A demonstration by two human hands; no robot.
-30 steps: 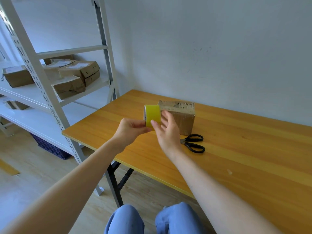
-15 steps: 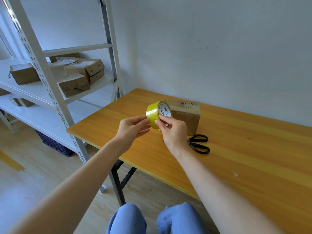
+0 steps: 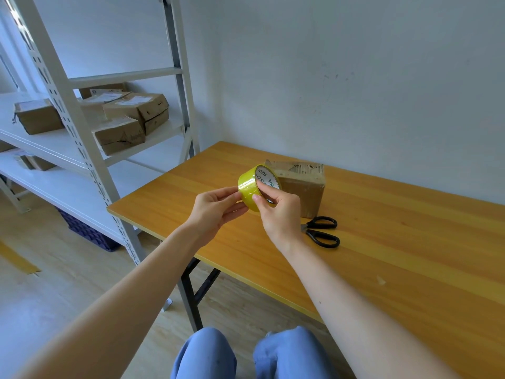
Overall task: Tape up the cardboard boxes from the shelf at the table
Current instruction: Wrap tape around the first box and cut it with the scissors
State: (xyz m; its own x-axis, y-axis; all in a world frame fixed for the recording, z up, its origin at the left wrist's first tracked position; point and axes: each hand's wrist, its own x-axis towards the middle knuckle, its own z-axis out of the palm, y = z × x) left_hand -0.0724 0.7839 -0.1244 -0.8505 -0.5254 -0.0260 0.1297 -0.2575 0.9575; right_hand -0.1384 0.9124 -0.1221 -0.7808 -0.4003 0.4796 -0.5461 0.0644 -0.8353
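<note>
A yellow tape roll (image 3: 248, 186) is held in the air above the wooden table (image 3: 396, 258), in front of a brown cardboard box (image 3: 304, 187) that stands on the table. My right hand (image 3: 281, 214) grips the roll, fingers through its core and thumb on the outer band. My left hand (image 3: 216, 207) pinches at the roll's outer surface with thumb and fingertips. Black scissors (image 3: 322, 231) lie on the table just right of my right hand.
A white metal shelf rack (image 3: 82, 132) stands left of the table and carries several cardboard boxes (image 3: 136, 110). A dark blue crate (image 3: 87, 231) sits under the lowest shelf. My knees (image 3: 246, 354) are at the table's near edge.
The roll has turned from edge-on to showing its printed core. My right hand went from flat against it to gripping it; my left fingertips now pinch its outer band.
</note>
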